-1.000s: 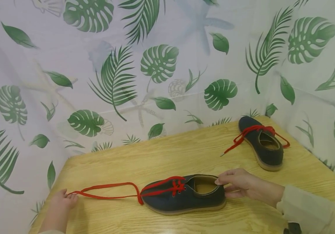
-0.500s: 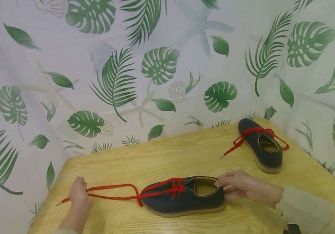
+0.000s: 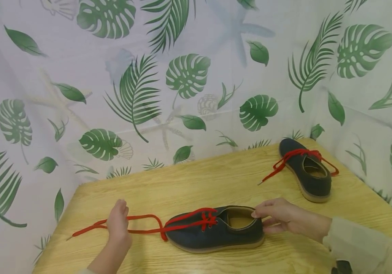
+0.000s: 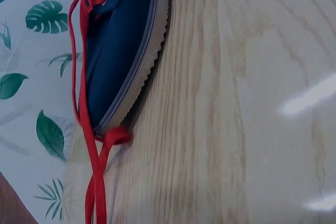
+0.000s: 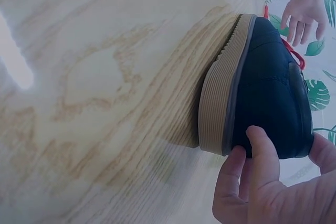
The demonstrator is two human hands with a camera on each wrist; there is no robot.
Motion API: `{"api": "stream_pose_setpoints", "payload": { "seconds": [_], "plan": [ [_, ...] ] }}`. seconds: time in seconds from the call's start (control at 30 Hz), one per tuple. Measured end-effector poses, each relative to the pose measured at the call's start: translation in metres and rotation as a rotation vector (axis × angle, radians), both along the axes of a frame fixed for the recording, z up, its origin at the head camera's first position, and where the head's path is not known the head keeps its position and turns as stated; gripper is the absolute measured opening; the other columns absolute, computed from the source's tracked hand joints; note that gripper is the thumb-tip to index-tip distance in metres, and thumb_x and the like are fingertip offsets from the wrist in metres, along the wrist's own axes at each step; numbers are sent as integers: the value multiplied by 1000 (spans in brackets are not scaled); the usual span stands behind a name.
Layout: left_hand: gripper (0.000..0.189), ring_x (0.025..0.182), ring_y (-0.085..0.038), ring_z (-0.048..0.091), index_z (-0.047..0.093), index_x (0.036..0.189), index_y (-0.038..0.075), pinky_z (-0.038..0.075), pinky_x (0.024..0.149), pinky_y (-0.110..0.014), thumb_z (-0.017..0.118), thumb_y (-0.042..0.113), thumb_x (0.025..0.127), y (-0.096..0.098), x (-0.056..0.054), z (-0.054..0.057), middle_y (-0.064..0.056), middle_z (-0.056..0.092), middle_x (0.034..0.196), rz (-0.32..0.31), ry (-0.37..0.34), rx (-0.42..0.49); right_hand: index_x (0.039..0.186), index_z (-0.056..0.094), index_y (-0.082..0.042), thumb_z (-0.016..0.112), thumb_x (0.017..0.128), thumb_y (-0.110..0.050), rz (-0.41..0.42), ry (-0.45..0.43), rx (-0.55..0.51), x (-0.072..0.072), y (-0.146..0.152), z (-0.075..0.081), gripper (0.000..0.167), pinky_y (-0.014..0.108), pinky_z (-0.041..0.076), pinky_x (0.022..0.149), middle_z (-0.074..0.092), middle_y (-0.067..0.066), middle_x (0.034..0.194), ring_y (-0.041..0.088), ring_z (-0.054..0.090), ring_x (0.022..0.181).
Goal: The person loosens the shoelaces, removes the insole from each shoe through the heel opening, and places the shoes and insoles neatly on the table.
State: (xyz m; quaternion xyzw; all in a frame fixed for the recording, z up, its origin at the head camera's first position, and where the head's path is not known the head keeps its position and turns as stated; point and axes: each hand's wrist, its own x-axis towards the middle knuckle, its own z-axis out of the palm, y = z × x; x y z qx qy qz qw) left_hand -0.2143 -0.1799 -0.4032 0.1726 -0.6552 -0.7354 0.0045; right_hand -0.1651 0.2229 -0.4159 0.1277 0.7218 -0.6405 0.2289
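A navy shoe (image 3: 196,240) lies on the table, toe pointing left. Its red shoelace (image 3: 144,230) runs over the toe and stretches leftward along the wood. My left hand (image 3: 118,222) is over the lace's long strands with fingers extended, edge-on in the head view; in the right wrist view the same hand (image 5: 304,15) shows relaxed fingers. At the heel, my right hand (image 3: 279,215) grips the shoe, thumb at the collar and fingers against the back, as the right wrist view also shows. Only a sliver of the left hand appears in the left wrist view.
A second navy shoe (image 3: 303,167) with its red lace tied in a bow stands at the far right. The wooden table (image 3: 182,182) meets a leaf-printed cloth (image 3: 216,152) at the back and sides. A small black object (image 3: 343,267) sits at the lower right.
My left hand has let go of the lace's end at the far left and moved right along the strands. The lace end now lies on the table. The right hand stays at the heel.
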Motion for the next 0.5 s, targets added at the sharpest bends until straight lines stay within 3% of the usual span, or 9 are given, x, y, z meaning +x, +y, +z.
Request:
{"api": "stream_pose_setpoints", "payload": {
  "seconds": [0.07, 0.1, 0.2, 0.33, 0.5],
  "plan": [
    [64, 146, -26, 9, 16, 152, 14, -3, 116, -53, 38, 40, 99, 7, 4, -1, -6, 9, 158, -29, -14, -35, 102, 66, -1, 65, 86, -13, 1, -1, 5, 1, 0, 2, 20, 32, 58, 71, 61, 10, 96, 18, 64, 80],
    [69, 146, -27, 7, 7, 153, 14, -3, 114, -56, 38, 43, 99, 11, 6, -2, -6, 7, 159, -56, -13, -59, 101, 66, -1, 65, 86, -13, 0, -4, 8, 1, -1, 3, 19, 32, 58, 71, 61, 10, 96, 19, 64, 80],
    [74, 145, -32, 3, 6, 153, 13, 0, 111, -63, 42, 47, 98, 21, 9, -6, -7, 5, 159, -132, 5, -133, 102, 66, -2, 65, 87, -14, -3, -16, 15, 0, -1, 3, 19, 32, 58, 71, 60, 11, 99, 19, 63, 81],
    [81, 144, -37, 4, 6, 153, 11, 7, 112, -62, 41, 57, 95, 38, 15, -12, -12, 6, 159, -260, 48, -224, 102, 66, -2, 65, 87, -14, -4, -28, 14, -1, -1, 2, 19, 32, 58, 70, 61, 11, 98, 18, 64, 81],
    [83, 142, -44, 0, 3, 153, 16, 9, 109, -66, 48, 53, 94, 59, 25, -20, -15, 5, 158, -437, 123, -380, 97, 67, -4, 65, 87, -13, -2, -19, -8, -2, 0, 2, 14, 33, 58, 70, 61, 10, 97, 19, 64, 80]
  ]
}}
